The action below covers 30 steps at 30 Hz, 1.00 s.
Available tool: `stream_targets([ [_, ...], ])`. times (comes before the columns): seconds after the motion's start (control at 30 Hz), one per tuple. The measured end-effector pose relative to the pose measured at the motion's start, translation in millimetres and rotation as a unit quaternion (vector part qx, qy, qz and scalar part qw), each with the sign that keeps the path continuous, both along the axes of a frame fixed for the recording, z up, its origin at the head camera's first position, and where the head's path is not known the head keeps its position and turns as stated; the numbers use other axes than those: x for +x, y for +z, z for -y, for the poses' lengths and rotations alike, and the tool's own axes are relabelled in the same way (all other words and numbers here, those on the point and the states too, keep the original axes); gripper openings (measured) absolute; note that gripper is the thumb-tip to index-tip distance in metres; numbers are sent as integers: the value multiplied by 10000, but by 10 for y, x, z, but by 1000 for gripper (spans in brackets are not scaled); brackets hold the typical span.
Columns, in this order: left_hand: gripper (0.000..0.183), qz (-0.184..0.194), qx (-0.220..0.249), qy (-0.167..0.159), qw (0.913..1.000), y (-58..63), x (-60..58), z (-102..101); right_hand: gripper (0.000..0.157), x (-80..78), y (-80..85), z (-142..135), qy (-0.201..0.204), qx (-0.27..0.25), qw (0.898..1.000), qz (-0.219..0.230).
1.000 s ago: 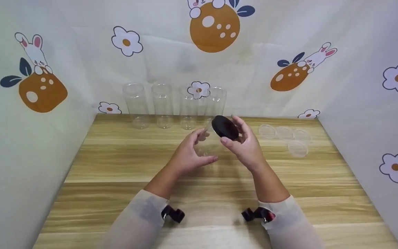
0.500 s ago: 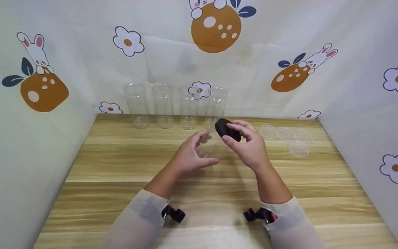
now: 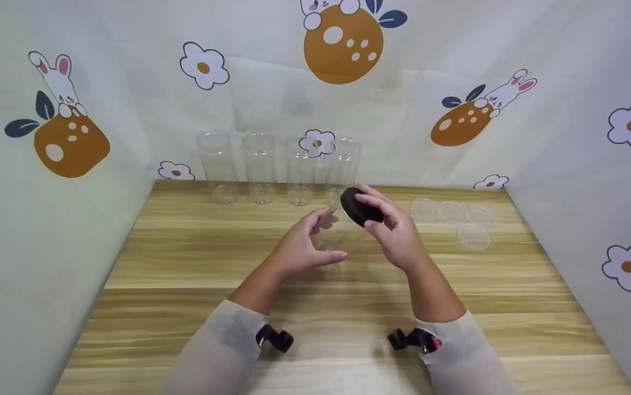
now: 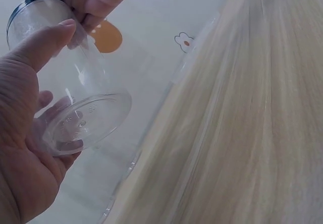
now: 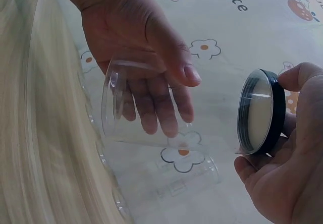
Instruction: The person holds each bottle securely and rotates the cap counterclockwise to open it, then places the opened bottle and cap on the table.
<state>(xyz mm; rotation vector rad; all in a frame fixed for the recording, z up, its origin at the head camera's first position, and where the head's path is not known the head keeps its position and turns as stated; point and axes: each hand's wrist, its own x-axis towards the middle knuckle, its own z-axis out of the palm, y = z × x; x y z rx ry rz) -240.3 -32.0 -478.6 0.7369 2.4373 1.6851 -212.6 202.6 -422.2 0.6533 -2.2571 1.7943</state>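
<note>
A clear, see-through jar (image 3: 340,233) is tilted above the table, its mouth toward the upper right. My left hand (image 3: 302,247) grips the jar's body, thumb on one side and fingers round the other, as the left wrist view shows. A black round lid (image 3: 358,207) is at the jar's mouth. Thumb and fingers of my right hand (image 3: 403,236) grip this lid by its edge. In the right wrist view the lid (image 5: 277,115) has a pale inner face and lines up with the jar (image 5: 146,128); how firmly it sits I cannot tell.
Several tall clear jars (image 3: 260,164) stand in a row along the back of the wooden table (image 3: 184,263). To the right lie several clear round discs (image 3: 473,237). Printed cloth walls (image 3: 260,88) enclose the back and both sides.
My right hand has turned the black lid and brought it onto the jar's mouth, its fingers shifting over the lid. My left hand and the jar have barely moved.
</note>
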Motion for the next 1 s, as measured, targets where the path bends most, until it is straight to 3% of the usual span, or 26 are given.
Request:
stream_targets([
  [0.13,105,28,-22,21,10000,-2,-1,-3,45,-7,-2,1,-67,1,10000,29],
  [0.37,106,19,-164,59,9998,5,-3,-3,53,-15,8,6,-929,480,9945,-22],
  [0.6,107,-37,-267,-14,9996,15,-3,-5,44,-14,3,20,-1401,764,9872,22],
  [0.7,106,2,-279,-6,9996,26,5,-3,41,-7,7,22,-1346,782,9878,38],
  [0.83,106,42,-233,16,9997,27,8,1,40,5,14,11,-954,767,9925,-49],
  [1.0,107,47,-187,0,9998,17,-1,10,58,10,19,2,-339,439,9984,-63],
])
